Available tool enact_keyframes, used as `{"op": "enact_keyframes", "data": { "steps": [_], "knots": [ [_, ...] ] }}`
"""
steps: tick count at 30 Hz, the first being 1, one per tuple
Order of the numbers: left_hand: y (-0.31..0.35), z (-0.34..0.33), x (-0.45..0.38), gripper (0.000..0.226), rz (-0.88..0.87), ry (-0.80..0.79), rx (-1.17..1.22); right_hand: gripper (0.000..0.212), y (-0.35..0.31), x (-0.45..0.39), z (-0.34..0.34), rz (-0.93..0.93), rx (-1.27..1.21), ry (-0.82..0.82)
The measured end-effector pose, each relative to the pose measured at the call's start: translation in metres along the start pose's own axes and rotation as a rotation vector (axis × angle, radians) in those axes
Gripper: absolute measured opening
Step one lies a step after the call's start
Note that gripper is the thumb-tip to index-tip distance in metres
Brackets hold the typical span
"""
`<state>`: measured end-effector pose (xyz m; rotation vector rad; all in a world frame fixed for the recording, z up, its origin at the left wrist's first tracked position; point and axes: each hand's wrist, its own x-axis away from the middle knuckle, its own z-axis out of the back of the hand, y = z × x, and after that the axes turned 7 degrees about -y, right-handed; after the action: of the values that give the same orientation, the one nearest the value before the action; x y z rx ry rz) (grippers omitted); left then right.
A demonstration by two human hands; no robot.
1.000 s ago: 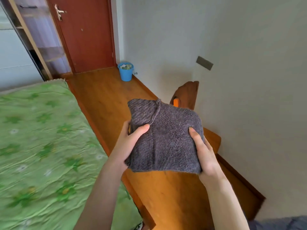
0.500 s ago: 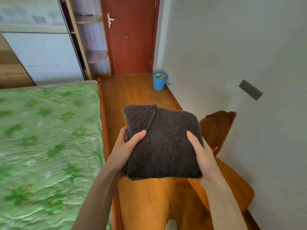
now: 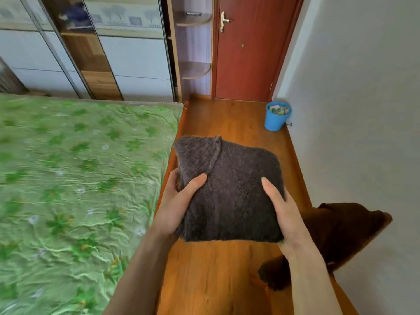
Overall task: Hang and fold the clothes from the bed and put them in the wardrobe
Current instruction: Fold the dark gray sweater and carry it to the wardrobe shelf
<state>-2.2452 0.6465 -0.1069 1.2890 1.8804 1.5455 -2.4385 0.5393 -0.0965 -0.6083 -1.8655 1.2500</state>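
A folded dark grey knitted sweater (image 3: 229, 192) is held in the air over the wooden floor, beside the bed. My left hand (image 3: 179, 205) grips its left edge, thumb on top and fingers underneath. My right hand (image 3: 283, 214) grips its right edge the same way. The bed (image 3: 75, 178) with its green flowered sheet lies to the left. The wardrobe (image 3: 95, 53) with sliding pale panels stands beyond the bed's far end, one panel gap showing wooden shelves.
A red-brown door (image 3: 247, 48) is shut at the end of the floor strip. A blue bucket (image 3: 276, 115) stands by the right wall. A dark wooden chair (image 3: 345, 230) sits close on the right. Rounded corner shelves (image 3: 195, 69) adjoin the wardrobe.
The view has swung left toward the wardrobe and door; the chair has slid to the right. Both hands keep the same hold on the folded sweater.
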Motion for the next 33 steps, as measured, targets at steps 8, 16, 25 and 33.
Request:
{"op": "enact_keyframes", "data": {
  "steps": [8,16,25,33],
  "knots": [
    [0.014,-0.014,-0.04,0.093,-0.026,0.03,-0.054,0.078,-0.025,-0.047,0.015,0.042,0.014,-0.043],
    [0.031,-0.025,-0.128,0.078,-0.07,0.047,-0.045,0.08,-0.054,-0.135,0.023,0.049,0.007,-0.07],
    [0.09,-0.03,-0.308,0.079,-0.091,0.009,-0.019,0.097,-0.137,-0.307,0.011,0.038,0.095,0.004],
    [0.144,-0.042,-0.447,0.076,-0.106,-0.009,0.001,0.12,-0.2,-0.437,0.005,0.061,0.118,0.038]
  ]
}}
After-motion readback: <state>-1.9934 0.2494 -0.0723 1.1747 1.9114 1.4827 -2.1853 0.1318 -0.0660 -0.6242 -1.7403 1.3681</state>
